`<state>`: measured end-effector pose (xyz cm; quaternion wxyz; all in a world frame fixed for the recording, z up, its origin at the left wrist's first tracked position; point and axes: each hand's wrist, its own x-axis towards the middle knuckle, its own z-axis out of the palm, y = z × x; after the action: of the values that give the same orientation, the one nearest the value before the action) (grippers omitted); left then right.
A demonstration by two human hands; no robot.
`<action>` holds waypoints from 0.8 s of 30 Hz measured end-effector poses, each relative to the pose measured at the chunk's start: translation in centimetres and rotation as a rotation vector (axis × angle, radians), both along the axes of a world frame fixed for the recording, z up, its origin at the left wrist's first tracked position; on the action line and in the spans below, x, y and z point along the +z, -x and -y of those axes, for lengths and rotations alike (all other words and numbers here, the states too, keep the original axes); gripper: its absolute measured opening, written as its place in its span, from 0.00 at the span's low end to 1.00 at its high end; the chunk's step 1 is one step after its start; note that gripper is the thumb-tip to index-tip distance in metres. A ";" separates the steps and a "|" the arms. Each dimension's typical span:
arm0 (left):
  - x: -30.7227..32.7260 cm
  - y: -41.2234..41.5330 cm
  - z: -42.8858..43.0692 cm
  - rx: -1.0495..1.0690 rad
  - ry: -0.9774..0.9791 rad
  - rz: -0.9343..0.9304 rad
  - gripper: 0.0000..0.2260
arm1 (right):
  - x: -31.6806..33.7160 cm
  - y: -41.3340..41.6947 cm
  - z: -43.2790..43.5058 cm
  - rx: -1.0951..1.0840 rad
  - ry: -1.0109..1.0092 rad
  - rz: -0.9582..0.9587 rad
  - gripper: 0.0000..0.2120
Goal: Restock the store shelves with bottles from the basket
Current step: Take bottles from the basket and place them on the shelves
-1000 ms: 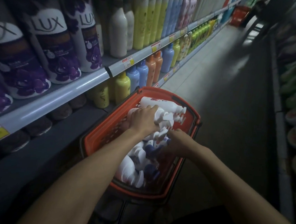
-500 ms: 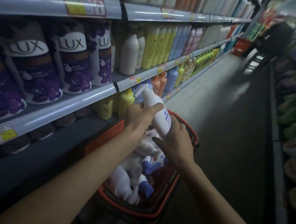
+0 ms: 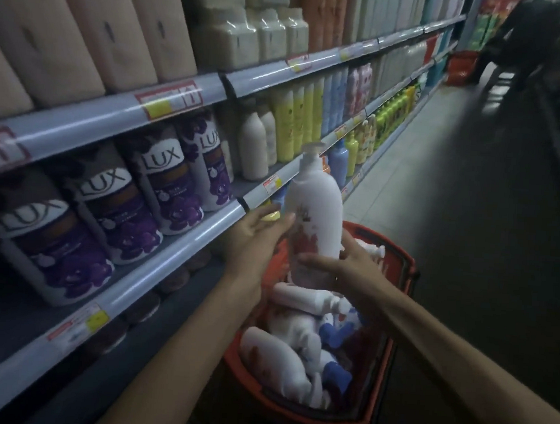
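Raised since 0.5 s ago: beside the shelves [image 3: 172,238] and above the orange basket [image 3: 409,272], I see the white bottle [image 3: 318,214] now upright. Other bottles [image 3: 273,359] lie in the basket. Right grip [image 3: 350,268] clasps the white bottle's lower body, thumb in front. Left grip [image 3: 254,239] rests straight fingers against its side.

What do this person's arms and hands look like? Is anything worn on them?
The left forearm and right forearm are bare, with no sleeves in sight. The left hand and right hand wear no gloves, and no watch or bracelet shows. The light is too dim to tell about rings.
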<state>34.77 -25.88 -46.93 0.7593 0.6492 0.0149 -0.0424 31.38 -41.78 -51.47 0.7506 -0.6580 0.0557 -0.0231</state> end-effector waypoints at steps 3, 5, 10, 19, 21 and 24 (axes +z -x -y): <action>1.1 1.3 -1.3 -0.077 0.000 0.002 0.13 | 0.8 -0.3 -2.0 0.071 -0.192 0.007 0.36; 1.6 2.3 -2.6 -0.121 -0.005 0.017 0.13 | 1.7 -0.1 -3.1 0.159 -0.282 0.036 0.34; 3.4 4.5 -7.4 -0.064 -0.118 0.157 0.19 | 5.1 2.3 -6.1 0.279 -0.345 0.099 0.21; 11.0 13.4 -17.0 0.168 -0.231 0.265 0.20 | 11.4 7.0 -14.1 0.375 -0.063 0.286 0.17; 13.1 15.4 -18.9 0.203 -0.277 0.292 0.18 | 13.6 8.2 -15.9 0.390 -0.019 0.362 0.17; 16.1 18.0 -21.6 0.268 -0.300 0.348 0.18 | 17.1 10.4 -18.6 0.441 0.026 0.431 0.17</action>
<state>16.72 -4.28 -30.84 0.6445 0.7442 -0.0238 0.1736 21.00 -23.14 -34.41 0.7235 -0.6438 -0.2492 0.0005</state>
